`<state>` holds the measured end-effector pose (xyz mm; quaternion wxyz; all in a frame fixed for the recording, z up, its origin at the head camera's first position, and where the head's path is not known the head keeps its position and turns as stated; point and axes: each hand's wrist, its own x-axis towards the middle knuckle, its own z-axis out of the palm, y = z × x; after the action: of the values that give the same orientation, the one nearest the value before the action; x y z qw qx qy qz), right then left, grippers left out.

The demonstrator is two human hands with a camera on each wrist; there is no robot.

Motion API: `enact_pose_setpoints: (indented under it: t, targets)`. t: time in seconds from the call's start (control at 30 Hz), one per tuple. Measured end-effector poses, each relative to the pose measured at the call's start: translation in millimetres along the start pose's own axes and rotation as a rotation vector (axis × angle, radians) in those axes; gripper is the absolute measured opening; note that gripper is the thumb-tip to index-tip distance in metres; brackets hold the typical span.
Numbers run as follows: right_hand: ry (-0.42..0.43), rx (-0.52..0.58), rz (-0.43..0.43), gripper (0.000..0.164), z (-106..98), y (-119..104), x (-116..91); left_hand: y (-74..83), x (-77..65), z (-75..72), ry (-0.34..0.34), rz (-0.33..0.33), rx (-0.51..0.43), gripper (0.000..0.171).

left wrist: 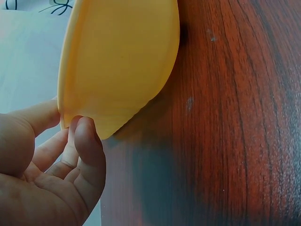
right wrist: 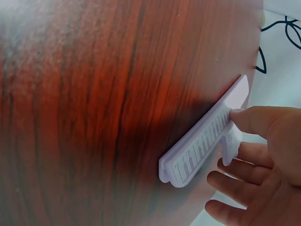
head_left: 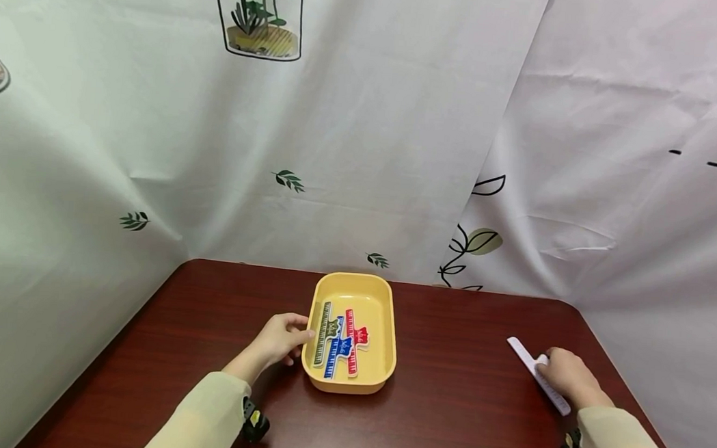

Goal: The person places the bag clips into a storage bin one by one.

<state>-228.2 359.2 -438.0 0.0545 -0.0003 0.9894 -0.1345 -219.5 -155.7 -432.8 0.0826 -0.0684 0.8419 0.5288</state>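
A yellow tray (head_left: 381, 321) stands on the table, its outer wall (left wrist: 120, 56) large in the left wrist view. My left hand (head_left: 280, 339) pinches its left rim between thumb and fingers. Inside lie three piano-key-patterned clips: a dark green clip (head_left: 322, 338), a blue clip (head_left: 330, 359) and a red clip (head_left: 351, 360). Over to the right, my right hand (head_left: 566, 375) pinches a pale lilac clip (head_left: 523, 355) near its middle tab. In the right wrist view the thumb (right wrist: 254, 118) presses on this clip's keyboard print, and its long body slants close to the tabletop.
The dark red-brown table (head_left: 447, 394) has rounded far corners. White printed cloth (head_left: 369, 149) hangs behind it and along both sides. A wide stretch of tabletop separates the tray from the right hand.
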Motion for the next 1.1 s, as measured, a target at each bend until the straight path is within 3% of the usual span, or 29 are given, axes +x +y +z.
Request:
enact_pose_setpoints:
  t: [0.7, 1.1]
  targets:
    - [0.094, 0.132, 0.029, 0.016, -4, -7, -5, -3.9, 0.8, 1.3, 0.0, 0.016, -0.014, 0.037]
    - [0.094, 0.171, 0.049, 0.026, -9, -7, -6, -4.6, 1.0, 1.1, 0.001, 0.028, -0.024, 0.037]
